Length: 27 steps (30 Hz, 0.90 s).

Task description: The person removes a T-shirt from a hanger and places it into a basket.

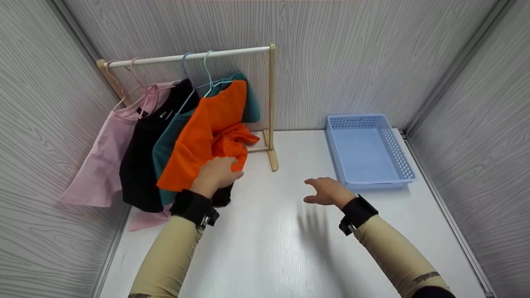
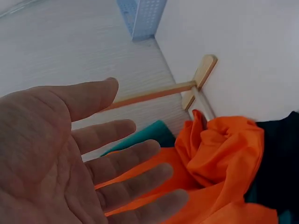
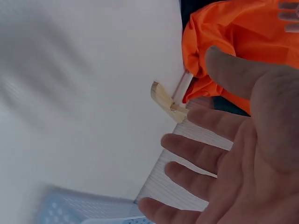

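My left hand [image 1: 216,174] is held in front of the orange shirt [image 1: 215,116], its fingers spread and nothing in them; the left wrist view shows the palm and straight fingers. The shirt hangs from a mint-green hanger [image 1: 207,70] at the right end of the clothes, one part of it bunched up. Over the white table, left of the blue basket [image 1: 337,155], hovers my right hand [image 1: 327,191]. Its fingers are extended and hold nothing, as the right wrist view [image 3: 233,144] also shows. Whether the left hand touches the orange cloth, I cannot tell.
A wooden rack with a white rail [image 1: 165,61] also carries a teal garment [image 1: 250,103], a black garment [image 1: 143,157] and pink clothing [image 1: 103,161] on hangers. Its right post [image 1: 271,99] stands on a wooden foot [image 1: 272,159]. Grey wood-grain walls [image 1: 331,62] enclose the white table [image 1: 256,248].
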Available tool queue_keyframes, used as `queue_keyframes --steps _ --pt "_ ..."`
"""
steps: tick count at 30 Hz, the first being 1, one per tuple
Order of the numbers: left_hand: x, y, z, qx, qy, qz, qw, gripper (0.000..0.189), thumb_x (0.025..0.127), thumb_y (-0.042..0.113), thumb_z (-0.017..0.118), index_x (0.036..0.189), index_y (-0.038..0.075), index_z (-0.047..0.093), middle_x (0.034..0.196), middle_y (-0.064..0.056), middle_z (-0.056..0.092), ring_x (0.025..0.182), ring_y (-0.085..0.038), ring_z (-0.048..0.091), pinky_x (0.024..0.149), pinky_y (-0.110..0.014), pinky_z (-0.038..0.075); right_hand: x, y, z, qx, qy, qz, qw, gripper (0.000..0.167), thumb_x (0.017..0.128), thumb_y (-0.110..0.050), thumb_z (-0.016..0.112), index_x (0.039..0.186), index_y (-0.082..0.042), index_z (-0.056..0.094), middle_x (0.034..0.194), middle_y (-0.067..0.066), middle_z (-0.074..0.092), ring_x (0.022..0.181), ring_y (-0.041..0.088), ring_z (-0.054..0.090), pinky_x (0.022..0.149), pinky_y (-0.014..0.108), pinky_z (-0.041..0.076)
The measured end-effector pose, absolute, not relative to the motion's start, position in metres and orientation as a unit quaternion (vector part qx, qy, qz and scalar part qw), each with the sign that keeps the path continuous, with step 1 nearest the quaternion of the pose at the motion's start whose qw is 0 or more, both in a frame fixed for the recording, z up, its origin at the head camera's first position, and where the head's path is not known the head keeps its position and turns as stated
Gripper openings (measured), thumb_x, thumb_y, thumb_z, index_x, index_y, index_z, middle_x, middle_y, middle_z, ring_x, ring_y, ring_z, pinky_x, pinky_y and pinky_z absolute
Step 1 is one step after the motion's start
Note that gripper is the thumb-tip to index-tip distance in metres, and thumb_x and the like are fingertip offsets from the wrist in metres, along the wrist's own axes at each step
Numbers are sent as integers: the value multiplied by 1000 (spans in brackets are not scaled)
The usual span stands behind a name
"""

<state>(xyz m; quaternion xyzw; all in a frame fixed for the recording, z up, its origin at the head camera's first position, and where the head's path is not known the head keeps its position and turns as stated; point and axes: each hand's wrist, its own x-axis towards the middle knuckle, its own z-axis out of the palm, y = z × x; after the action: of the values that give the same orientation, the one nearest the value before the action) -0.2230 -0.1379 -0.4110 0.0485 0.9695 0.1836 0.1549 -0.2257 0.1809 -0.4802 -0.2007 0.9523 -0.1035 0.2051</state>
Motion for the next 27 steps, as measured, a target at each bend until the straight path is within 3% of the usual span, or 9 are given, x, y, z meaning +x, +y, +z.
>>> queue_keyframes --steps 4,9,16,22,27 --pt "-235 -154 -383 33 965 193 175 50 95 37 60 136 9 55 132 -15 58 113 -34 52 103 -51 42 -239 176 -458 -195 945 -96 244 64 91 -36 66 145 -8 44 136 21 58 126 38 54 106 52 42" --pt "-246 -173 -352 28 967 186 172 46 94 33 62 131 7 58 132 -16 58 113 -36 51 101 -54 43 -253 169 -436 -183 945 -90 255 66 90 -35 68 146 -10 43 135 21 58 125 36 56 106 52 43" --pt "-263 -208 -311 21 985 146 90 41 93 27 63 126 2 60 128 -24 59 110 -43 55 94 -58 46 -262 160 -430 -171 942 -109 268 66 90 -36 67 147 -13 41 136 19 59 130 35 51 108 51 41" --pt "-280 -220 -319 -18 986 158 43 41 95 23 58 127 -2 58 122 -27 59 99 -43 57 88 -58 49 -263 157 -443 -170 937 -110 284 67 90 -35 67 147 -13 41 135 18 60 130 34 52 107 50 42" --pt "-292 -214 -336 -30 982 187 18 40 101 25 49 131 0 56 128 -26 58 103 -42 57 95 -58 47 -264 155 -450 -167 941 -108 275 64 90 -34 68 145 -11 44 131 18 62 127 34 55 107 49 42"
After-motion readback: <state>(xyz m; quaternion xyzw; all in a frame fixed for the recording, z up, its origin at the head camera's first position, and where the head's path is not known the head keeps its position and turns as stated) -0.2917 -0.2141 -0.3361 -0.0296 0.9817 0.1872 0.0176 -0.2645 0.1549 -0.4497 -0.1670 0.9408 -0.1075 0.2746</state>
